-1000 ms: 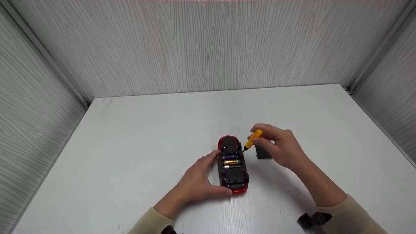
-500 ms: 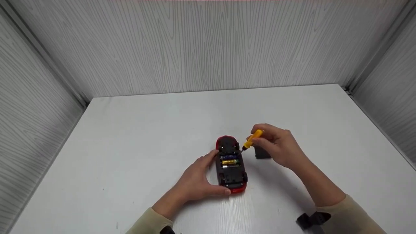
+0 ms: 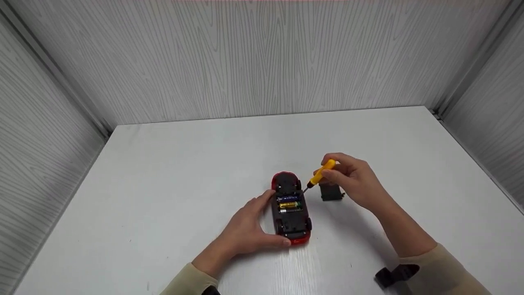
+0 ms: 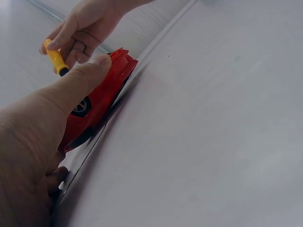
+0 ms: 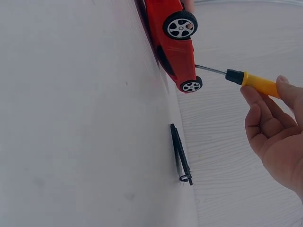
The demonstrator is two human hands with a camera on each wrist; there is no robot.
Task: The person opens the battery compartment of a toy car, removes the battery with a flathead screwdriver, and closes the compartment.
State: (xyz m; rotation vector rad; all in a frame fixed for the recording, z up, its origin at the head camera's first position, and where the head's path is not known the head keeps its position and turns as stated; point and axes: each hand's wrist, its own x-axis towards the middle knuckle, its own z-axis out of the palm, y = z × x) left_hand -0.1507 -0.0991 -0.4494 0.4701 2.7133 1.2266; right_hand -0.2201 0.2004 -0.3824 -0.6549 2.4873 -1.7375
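A red toy car (image 3: 295, 223) lies upside down on the white table, its battery compartment uncovered with three batteries (image 3: 289, 204) side by side in it. My left hand (image 3: 247, 229) holds the car from the left, thumb at the near end and fingers along its side. Between thumb and fingers of my right hand (image 3: 356, 180) is a yellow-handled screwdriver (image 3: 322, 173), tilted, its tip at the right edge of the compartment. In the right wrist view the screwdriver's metal shaft (image 5: 210, 69) meets the car's underside. Whether the tip sits in a screw is too small to tell.
A black battery cover (image 3: 331, 192) lies on the table right of the car, beneath the right hand. Grey wood-grain panels (image 3: 262, 61) stand at the back and both sides of the table (image 3: 184, 164).
My right hand has shifted slightly up and right, tilting the screwdriver's handle the same way. More of the black cover shows. The car has slid very slightly left in view.
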